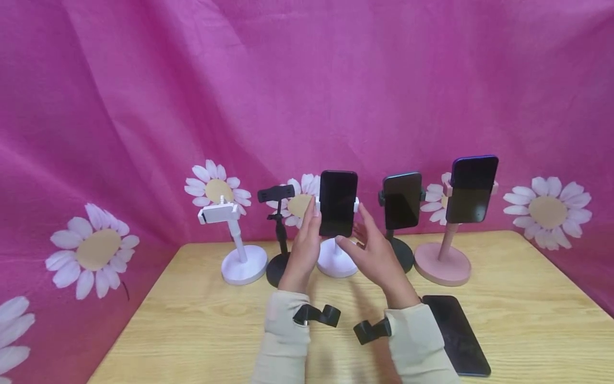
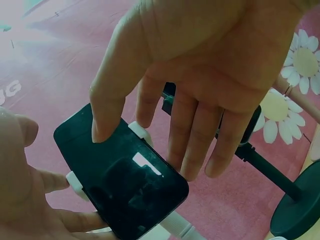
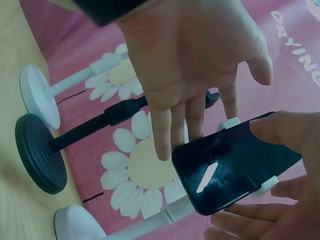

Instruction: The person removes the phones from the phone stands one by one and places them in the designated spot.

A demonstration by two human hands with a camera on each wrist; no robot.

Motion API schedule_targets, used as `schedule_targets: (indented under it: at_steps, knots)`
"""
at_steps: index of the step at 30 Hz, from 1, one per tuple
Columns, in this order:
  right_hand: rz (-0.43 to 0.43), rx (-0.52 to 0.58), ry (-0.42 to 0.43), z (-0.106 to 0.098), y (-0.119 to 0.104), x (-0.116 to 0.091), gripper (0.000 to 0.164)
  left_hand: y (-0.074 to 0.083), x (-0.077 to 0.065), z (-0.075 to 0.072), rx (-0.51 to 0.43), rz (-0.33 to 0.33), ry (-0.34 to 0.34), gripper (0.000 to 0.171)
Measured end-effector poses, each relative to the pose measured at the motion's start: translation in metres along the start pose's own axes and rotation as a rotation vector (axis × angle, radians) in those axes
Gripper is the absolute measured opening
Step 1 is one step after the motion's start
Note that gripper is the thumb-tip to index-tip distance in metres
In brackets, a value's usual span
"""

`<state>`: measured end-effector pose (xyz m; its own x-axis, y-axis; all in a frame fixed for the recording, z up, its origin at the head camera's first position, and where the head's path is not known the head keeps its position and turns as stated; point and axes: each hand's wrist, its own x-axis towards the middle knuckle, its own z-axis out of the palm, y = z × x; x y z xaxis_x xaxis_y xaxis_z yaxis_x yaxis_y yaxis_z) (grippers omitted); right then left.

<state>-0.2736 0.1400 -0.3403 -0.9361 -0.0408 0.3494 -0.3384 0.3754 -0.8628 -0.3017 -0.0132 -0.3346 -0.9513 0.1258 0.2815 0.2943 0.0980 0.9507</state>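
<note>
A black-screened smartphone (image 1: 338, 197) stands upright in the clamp (image 1: 357, 205) of a white phone stand (image 1: 331, 265), in the middle of the row. My left hand (image 1: 303, 248) is along its left side, fingers straight, the index fingertip by the clamp's left arm. On the other side, my right hand (image 1: 379, 256) has its fingers extended near the right arm. In the head view its thumb is in front of the screen's lower end; contact there cannot be told. Left wrist view: phone (image 2: 125, 170), clamp arms at both edges.
An unloaded white stand (image 1: 242, 264) and an unloaded black stand (image 1: 280, 229) are on the left. Phones fill a black stand (image 1: 403, 255) and a pink stand (image 1: 443, 264) on the right. Another phone (image 1: 460, 336) lies flat near the right forearm. A pink daisy-printed cloth (image 1: 307, 80) hangs behind.
</note>
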Motion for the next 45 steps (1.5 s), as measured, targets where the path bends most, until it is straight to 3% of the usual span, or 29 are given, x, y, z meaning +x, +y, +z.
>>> schedule_targets:
  at_steps: [5, 13, 28, 36, 40, 45]
  knots:
    - [-0.012, 0.023, -0.003, -0.003, -0.002, 0.002, 0.085, 0.003, 0.000, 0.002, 0.074, -0.004, 0.024, 0.056]
    - [0.006, -0.049, -0.003, -0.003, 0.000, 0.002, 0.086, 0.001, -0.003, 0.006, 0.177, 0.041, 0.036, 0.061]
    - [-0.036, -0.092, -0.008, -0.005, 0.002, 0.005, 0.084, 0.002, -0.001, 0.001, 0.062, -0.004, -0.016, 0.056]
    - [-0.043, -0.121, 0.056, -0.002, 0.001, 0.005, 0.083, 0.005, -0.003, -0.005, -0.027, -0.001, -0.038, 0.052]
    - [-0.045, -0.118, 0.067, -0.001, 0.001, 0.005, 0.083, 0.005, -0.004, -0.007, -0.019, 0.024, -0.045, 0.050]
    - [-0.035, -0.135, 0.080, -0.003, -0.001, 0.004, 0.078, 0.008, -0.004, -0.008, 0.061, 0.039, -0.015, 0.049]
